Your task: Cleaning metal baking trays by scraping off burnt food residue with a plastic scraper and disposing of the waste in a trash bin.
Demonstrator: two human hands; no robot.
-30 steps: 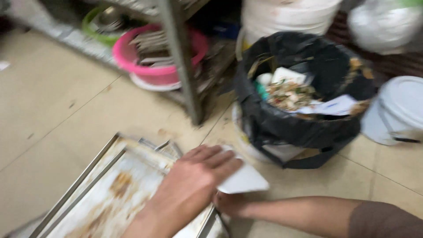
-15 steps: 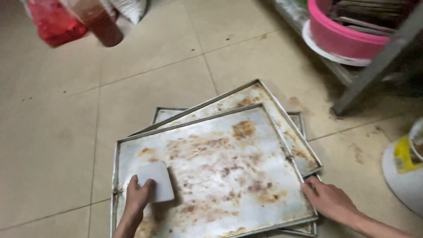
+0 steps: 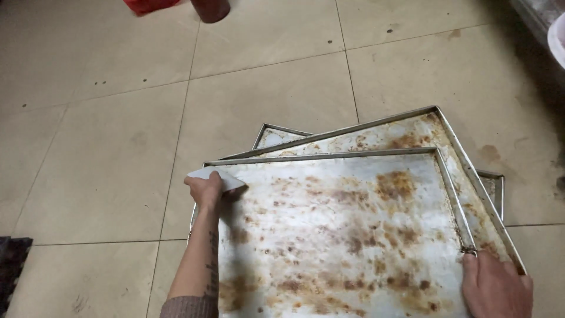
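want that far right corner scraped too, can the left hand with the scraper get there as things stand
Probably yes: the left hand holds the scraper at the top tray's far left corner, and nothing lies across the tray.

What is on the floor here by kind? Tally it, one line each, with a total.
Metal baking trays, stained, stacked askew: 3 (top tray, middle tray, bottom tray)
White flat scraper, in the grip of the left hand: 1
Red things at the top edge, cut off by the frame: 2
The right hand rests on the top tray's corner.
Total: 6
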